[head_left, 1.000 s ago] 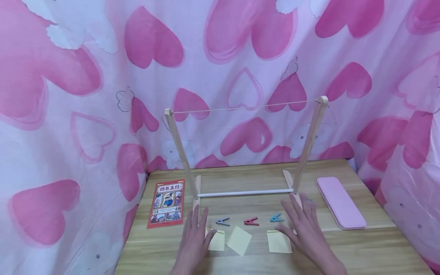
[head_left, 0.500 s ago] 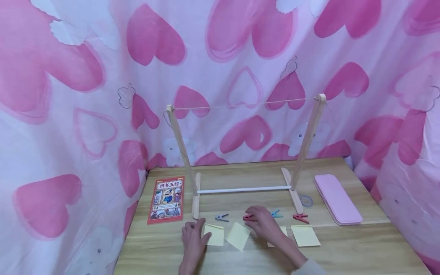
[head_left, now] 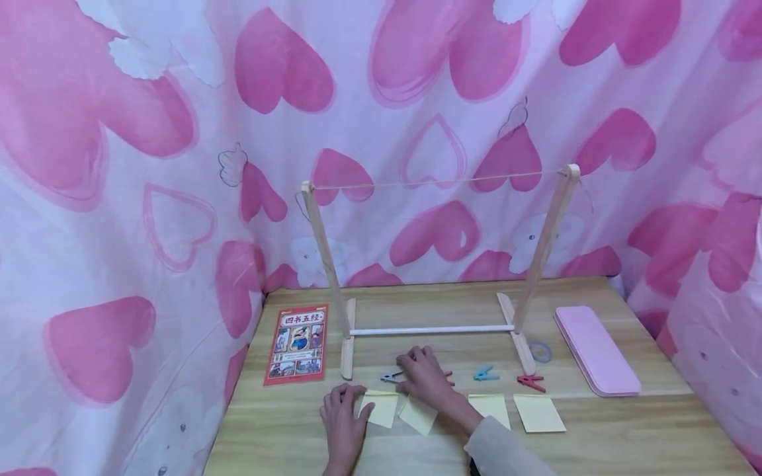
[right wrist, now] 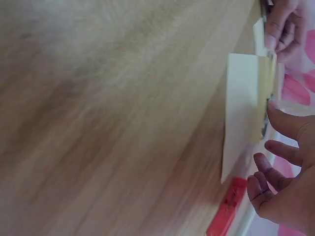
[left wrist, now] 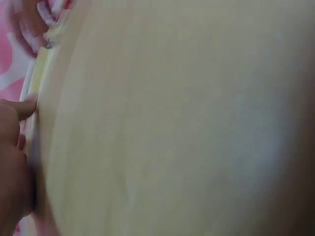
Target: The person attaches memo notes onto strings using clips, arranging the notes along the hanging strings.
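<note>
Your right hand (head_left: 425,379), thumb and fingers parted around no visible object, reaches beside the blue-gray clothespin (head_left: 389,377) on its left, partly hiding it and a red clothespin (head_left: 448,373) on its right. Your left hand (head_left: 344,423), loosely bent, lies beside a yellow sticky note (head_left: 381,408); whether its thumb touches paper is unclear.

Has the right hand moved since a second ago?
Yes, leftward. Judged against the white rod in the head view, the right hand was by the rod's right end; now it is in front of the middle, beside the grey clothespin.
</note>
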`<state>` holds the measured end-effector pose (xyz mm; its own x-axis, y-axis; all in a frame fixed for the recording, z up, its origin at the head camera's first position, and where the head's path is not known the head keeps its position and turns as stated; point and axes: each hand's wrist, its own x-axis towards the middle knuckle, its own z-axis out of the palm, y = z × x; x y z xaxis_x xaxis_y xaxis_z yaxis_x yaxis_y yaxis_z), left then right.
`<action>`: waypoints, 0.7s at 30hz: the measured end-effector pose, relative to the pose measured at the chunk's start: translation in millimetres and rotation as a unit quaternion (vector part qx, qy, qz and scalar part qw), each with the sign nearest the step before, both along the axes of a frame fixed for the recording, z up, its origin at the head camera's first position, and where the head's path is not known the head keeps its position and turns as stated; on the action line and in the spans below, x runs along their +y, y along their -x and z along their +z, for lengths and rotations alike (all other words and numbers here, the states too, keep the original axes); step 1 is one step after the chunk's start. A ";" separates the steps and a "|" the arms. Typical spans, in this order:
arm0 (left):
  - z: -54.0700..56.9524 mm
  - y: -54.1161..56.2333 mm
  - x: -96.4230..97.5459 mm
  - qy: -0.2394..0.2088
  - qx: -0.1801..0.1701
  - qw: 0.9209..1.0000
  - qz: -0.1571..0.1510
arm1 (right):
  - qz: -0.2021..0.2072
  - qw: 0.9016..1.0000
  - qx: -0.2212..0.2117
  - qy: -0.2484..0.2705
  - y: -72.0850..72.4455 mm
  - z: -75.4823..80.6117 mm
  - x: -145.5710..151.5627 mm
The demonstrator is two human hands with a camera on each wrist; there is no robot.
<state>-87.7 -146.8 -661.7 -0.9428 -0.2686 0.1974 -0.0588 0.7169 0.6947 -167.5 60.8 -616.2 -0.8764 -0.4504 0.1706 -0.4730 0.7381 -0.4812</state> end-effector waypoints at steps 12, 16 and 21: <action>-10.9 -5.1 4.3 -0.001 0.101 0.995 -0.004 | 0.001 0.999 0.032 -0.004 -4.7 -11.0 -7.4; -8.8 -6.9 5.5 -0.016 0.097 0.995 0.010 | 0.015 0.996 0.049 0.071 -3.9 -14.4 -0.9; -8.2 -5.2 4.4 -0.004 0.099 0.995 0.008 | 0.062 0.976 0.067 0.196 10.4 -39.1 15.6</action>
